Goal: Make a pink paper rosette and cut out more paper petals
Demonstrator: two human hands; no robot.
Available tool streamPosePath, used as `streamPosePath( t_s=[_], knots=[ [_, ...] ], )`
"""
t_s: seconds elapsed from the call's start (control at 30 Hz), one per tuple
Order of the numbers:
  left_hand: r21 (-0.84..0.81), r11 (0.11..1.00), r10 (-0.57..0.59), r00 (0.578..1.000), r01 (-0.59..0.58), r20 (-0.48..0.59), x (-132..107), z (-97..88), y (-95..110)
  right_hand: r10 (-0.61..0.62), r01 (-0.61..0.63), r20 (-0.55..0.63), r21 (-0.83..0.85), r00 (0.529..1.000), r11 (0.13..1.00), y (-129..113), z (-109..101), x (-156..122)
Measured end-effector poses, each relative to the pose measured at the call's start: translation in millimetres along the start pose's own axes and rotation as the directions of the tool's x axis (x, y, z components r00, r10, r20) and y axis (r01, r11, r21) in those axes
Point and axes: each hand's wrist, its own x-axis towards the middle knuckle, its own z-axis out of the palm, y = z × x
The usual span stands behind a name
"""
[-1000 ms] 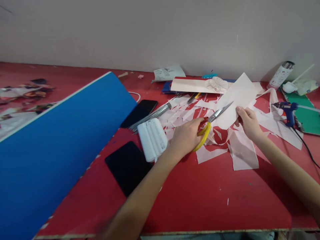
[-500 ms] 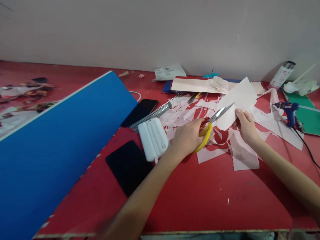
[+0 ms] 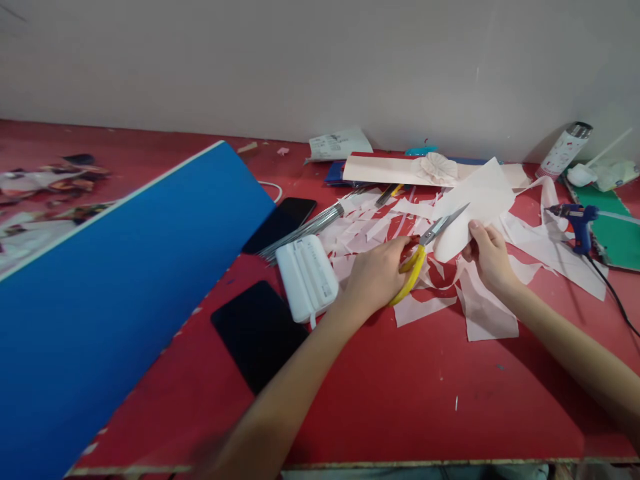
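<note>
My left hand [image 3: 376, 272] is closed around the yellow handles of a pair of scissors [image 3: 443, 225], whose blades point up and to the right. Those blades lie against a sheet of pale cream paper [image 3: 483, 193]. The sheet's near end is rounded. My right hand [image 3: 489, 257] pinches its lower right edge between thumb and fingers. Beneath both hands lie many paper scraps [image 3: 490, 310] with cut edges. A pleated paper flower [image 3: 437, 169] rests on a long pale strip behind the sheet.
A blue board [image 3: 150, 280] stands at the left. Near it are a black tablet [image 3: 260, 337], a phone [image 3: 287, 220], a white device [image 3: 307, 279] and a wire bundle [image 3: 310, 230]. To the right are a glue gun [image 3: 579, 223], its cord, and a tumbler [image 3: 565, 150].
The sheet's near end now shows a rounded edge where it was more angular, and the sheet has shifted slightly. Both hands keep their hold, almost in the same place.
</note>
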Motion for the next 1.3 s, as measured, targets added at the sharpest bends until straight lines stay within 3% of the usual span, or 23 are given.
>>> streamPosePath(
  t_s=[0.4,1.3],
  knots=[
    [-0.077,0.997,0.019,0.999,-0.021,-0.032,-0.6,4.4,-2.3,0.015,-0.014,-0.042,0.027,0.999,1.000,1.9,3.5,-5.9],
    [-0.061,0.998,0.030,1.000,-0.030,-0.007,0.6,5.8,-4.0,0.003,-0.001,-0.042,0.057,0.999,0.998,2.9,4.1,-7.4]
  ],
)
